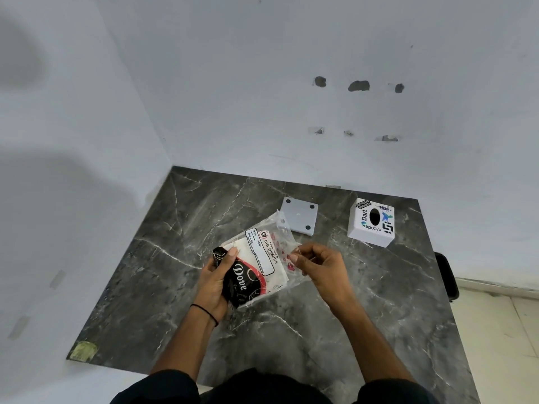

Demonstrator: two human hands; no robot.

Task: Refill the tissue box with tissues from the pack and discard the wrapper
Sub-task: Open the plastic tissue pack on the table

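The pack is held above the marble table, nearer the person than the box, which stands well off to the pack's far right with its oval slot facing up. The box's flat base plate lies just beyond the pack, close to its loose top flap. The left hand is wrapped round the dark printed end of the pack, thumb pressed on the front, fingers closed behind it. The right hand pinches the clear film at the pack's open edge between thumb and fingertips; whether it grips film alone or a tissue too cannot be told. By its look the pack is light and soft, a thin crinkly wrapper over a squashy white stack, so it should bend and slide easily. The film looks slick, and a pinch near the flap will likely stretch or tear it rather than lift the contents. Better hold seems to be the stack itself, thumb on top and fingers under, taken whole through the opening while the other hand keeps the printed end. The tissues will likely fan apart if taken by a corner
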